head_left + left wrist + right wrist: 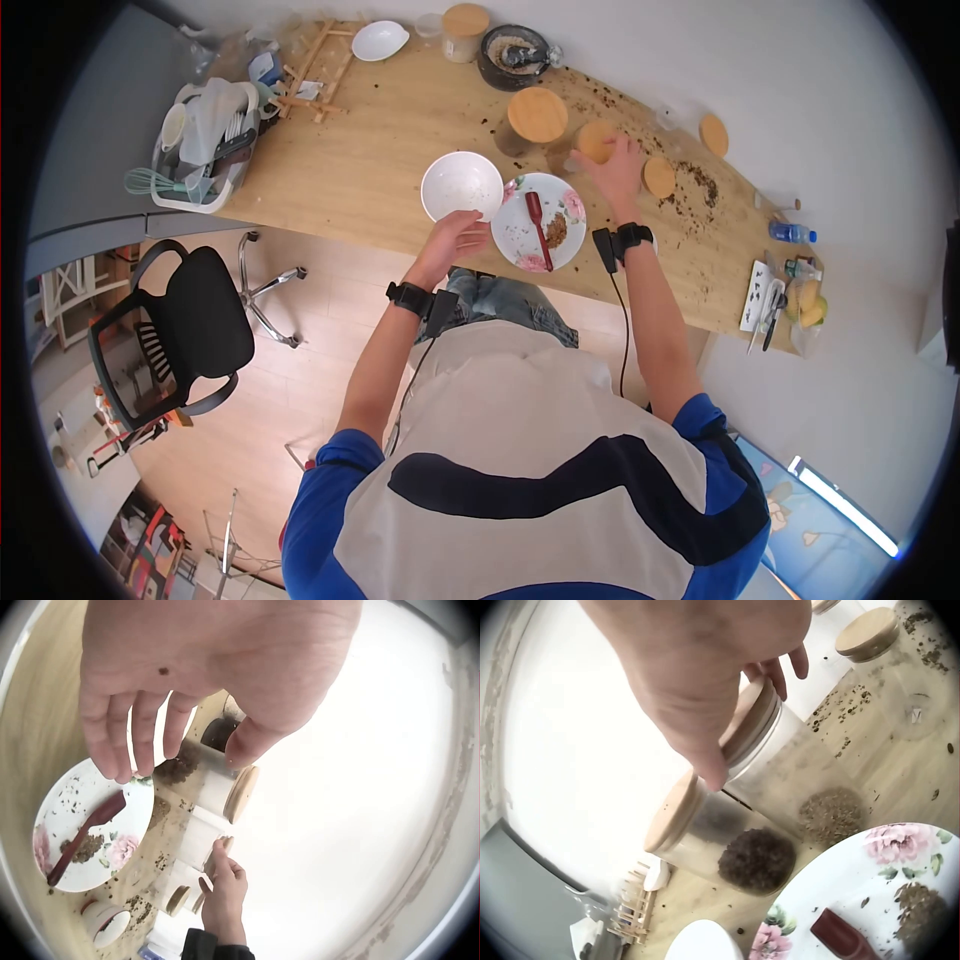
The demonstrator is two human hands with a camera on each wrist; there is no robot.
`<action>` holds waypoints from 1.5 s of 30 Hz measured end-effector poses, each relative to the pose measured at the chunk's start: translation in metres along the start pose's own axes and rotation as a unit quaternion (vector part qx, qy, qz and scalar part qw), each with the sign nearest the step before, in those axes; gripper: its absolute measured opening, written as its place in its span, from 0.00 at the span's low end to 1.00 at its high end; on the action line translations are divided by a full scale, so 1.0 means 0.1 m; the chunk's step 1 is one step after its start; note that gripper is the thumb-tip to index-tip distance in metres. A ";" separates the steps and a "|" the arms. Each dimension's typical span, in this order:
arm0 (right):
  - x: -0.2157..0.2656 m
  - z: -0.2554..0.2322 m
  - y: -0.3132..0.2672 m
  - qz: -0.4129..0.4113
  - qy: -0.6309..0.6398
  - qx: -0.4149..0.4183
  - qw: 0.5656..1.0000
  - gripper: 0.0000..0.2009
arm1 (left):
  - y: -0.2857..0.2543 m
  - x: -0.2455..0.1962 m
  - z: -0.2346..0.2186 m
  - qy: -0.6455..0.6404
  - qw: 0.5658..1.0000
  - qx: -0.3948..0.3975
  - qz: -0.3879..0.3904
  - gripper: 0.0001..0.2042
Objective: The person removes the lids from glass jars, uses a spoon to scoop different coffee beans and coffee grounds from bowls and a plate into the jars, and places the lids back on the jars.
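My right hand grips the wooden lid of a clear glass jar, thumb on one side and fingers on the other. Brown crumbly bits lie in the bottom of this jar. Beside it stands another lidded glass jar with darker contents. My left hand is at the near rim of a white bowl, its fingers extended and thumb apart. Between the hands, a flowered plate carries a dark red scoop and a small heap of brown bits.
Dark crumbs are scattered over the table's right side, near a loose-looking round lid. A stone mortar stands at the back. A dish basket occupies the left end; a blue-labelled bottle lies at the right.
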State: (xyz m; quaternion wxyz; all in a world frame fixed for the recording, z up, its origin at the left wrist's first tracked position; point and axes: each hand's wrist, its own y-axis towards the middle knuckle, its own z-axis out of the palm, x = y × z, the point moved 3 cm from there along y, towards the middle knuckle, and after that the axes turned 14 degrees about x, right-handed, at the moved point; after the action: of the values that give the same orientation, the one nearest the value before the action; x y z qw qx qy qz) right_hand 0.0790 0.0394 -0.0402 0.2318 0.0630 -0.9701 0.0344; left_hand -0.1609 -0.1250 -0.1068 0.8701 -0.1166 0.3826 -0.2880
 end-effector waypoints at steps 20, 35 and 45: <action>-0.06 0.37 -0.08 -0.067 -0.160 0.057 0.983 0.44 | 1.49 -0.53 1.16 0.856 0.467 0.031 0.220 0.30; 0.05 0.25 -0.13 -0.087 -0.107 0.058 0.989 0.38 | 1.84 -0.68 1.34 0.881 0.425 -0.016 0.205 0.16; 0.00 0.34 -0.14 -0.049 -0.099 0.032 0.993 0.37 | 1.87 -0.67 1.42 0.880 0.440 0.020 0.179 0.10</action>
State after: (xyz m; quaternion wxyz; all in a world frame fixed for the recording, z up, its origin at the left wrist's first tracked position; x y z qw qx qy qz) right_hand 0.0661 0.0221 -0.0695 0.1342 0.1205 -0.9824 0.0480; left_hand -0.0159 0.0631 -0.0496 0.1001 0.2876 0.9490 -0.0815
